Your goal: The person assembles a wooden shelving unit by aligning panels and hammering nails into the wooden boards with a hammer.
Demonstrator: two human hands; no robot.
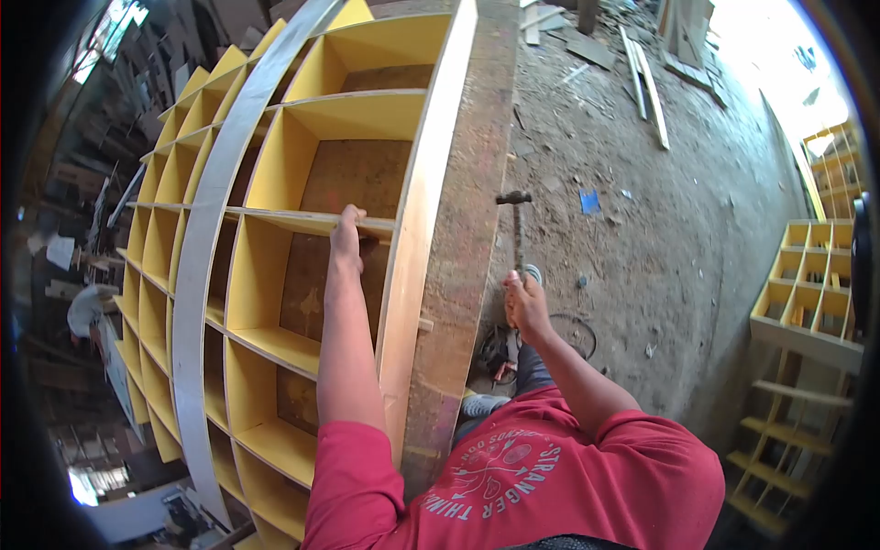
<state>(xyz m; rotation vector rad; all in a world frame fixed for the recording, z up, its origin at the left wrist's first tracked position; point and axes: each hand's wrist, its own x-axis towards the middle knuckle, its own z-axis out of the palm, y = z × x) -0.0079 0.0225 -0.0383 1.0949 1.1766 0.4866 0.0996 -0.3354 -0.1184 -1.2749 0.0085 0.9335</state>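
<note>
My right hand [525, 302] is closed round the handle of a hammer [516, 220], its dark head pointing away from me, over the floor beside the bench. Reaching forward, my left hand [347, 236] grips the upper edge of a thin wooden divider [307, 220] in a large yellow lattice frame [266, 440]. Some of its fingers are hidden behind the panel. A pale wooden board [417, 229] runs along the frame's near side, next to that hand. A long grey strip [197, 247] crosses over the dividers farther left.
The frame rests on a worn wooden bench [467, 174]. Scrap strips [646, 87] and a blue scrap [589, 202] lie on the dirt floor. More yellow lattice frames [807, 266] stand at right. A coiled cable [577, 337] lies near my feet. At far left is another person [87, 310].
</note>
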